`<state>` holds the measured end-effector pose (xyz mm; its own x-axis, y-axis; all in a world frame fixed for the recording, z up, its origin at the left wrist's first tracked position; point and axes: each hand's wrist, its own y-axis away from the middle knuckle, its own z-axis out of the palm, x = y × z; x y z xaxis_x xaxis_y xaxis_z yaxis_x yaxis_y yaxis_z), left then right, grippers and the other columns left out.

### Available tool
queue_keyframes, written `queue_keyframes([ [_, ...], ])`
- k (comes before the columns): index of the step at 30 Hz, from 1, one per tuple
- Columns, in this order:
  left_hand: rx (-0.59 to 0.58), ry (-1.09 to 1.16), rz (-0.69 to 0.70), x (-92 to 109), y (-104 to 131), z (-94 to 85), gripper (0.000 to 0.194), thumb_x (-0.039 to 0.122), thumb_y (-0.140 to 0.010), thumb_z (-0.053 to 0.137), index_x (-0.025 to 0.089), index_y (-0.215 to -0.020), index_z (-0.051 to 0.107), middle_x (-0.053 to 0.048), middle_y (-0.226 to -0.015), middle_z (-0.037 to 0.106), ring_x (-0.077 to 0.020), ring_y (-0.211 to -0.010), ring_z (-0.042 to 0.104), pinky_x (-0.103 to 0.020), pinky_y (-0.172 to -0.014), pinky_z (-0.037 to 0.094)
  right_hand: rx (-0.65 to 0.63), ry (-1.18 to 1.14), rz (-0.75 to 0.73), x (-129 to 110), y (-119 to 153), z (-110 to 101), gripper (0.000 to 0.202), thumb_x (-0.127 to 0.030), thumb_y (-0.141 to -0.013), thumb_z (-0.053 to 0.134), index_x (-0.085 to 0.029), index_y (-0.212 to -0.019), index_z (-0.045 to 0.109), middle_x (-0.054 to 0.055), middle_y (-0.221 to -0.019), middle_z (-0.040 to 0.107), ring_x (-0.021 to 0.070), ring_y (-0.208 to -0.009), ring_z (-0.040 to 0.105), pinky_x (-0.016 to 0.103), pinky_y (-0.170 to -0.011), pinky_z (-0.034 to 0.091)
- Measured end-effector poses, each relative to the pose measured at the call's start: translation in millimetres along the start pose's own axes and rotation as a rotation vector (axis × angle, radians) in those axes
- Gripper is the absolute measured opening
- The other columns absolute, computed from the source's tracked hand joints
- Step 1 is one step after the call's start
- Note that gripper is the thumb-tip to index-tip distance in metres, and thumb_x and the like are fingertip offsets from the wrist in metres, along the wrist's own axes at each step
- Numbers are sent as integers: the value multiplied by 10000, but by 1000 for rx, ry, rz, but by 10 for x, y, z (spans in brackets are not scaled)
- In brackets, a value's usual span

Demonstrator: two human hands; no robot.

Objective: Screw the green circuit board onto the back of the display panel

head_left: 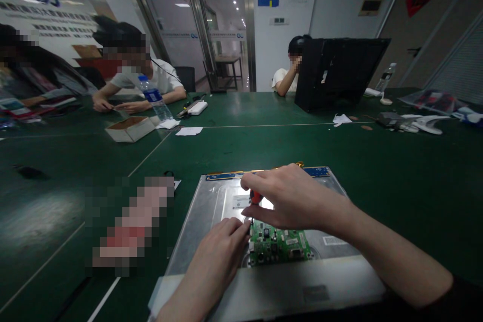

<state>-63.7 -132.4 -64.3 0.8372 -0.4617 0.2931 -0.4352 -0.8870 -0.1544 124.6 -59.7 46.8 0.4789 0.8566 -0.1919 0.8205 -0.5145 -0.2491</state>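
Observation:
A flat metal-backed display panel point(211, 211) lies in front of me, with a blue circuit strip point(319, 171) along its far edge. On its back sits a green circuit board point(279, 242) with chips and connectors. My right hand point(290, 196) is closed around a screwdriver point(256, 196) with a red-orange handle, its shaft pointing down at the board's upper left corner. My left hand point(222, 251) lies on the panel, its bent fingers pressed together against the left edge of the board. The fingertips there are partly hidden.
A black monitor housing point(339, 73) stands at the far right. An open cardboard box point(132, 129) and a water bottle point(155, 100) are at the left. A blurred pinkish object point(136, 221) lies left of the panel. Several people sit around the green table point(234, 146).

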Motion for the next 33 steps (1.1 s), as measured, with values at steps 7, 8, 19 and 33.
queue_keyframes([
  [7, -17, -16, -4, -3, 0, 1, 262, 116, -918, 400, 163, -1094, 589, -81, -907, 609, -234, -802, 600, -343, -667, 482, 7, 25, 9, -11, 0, 5, 134, -207, -846, 494, -178, -977, 492, 27, -884, 662, 140, -666, 559, 270, -523, 245],
  [8, -21, -18, -9, -3, 0, 1, 256, 111, -916, 404, 164, -1079, 595, -80, -905, 610, -233, -799, 600, -345, -673, 482, 7, 21, 6, -15, -1, 3, 150, -200, -834, 496, -173, -981, 488, 33, -893, 660, 140, -665, 559, 269, -522, 248],
  [19, -25, -34, -13, -7, -6, 5, 270, 99, -897, 428, 186, -1093, 591, -67, -912, 615, -221, -808, 603, -333, -677, 487, 8, 35, 19, -13, 0, 9, 108, -235, -854, 495, -185, -949, 487, 22, -851, 664, 133, -632, 545, 277, -503, 210],
  [33, -34, -27, -19, 8, -11, -13, 285, 96, -902, 418, 162, -1124, 583, -84, -922, 619, -235, -814, 606, -335, -659, 483, 29, 27, 3, -13, 2, 8, 120, -200, -831, 489, -173, -948, 494, 27, -867, 655, 128, -642, 535, 271, -517, 234],
])
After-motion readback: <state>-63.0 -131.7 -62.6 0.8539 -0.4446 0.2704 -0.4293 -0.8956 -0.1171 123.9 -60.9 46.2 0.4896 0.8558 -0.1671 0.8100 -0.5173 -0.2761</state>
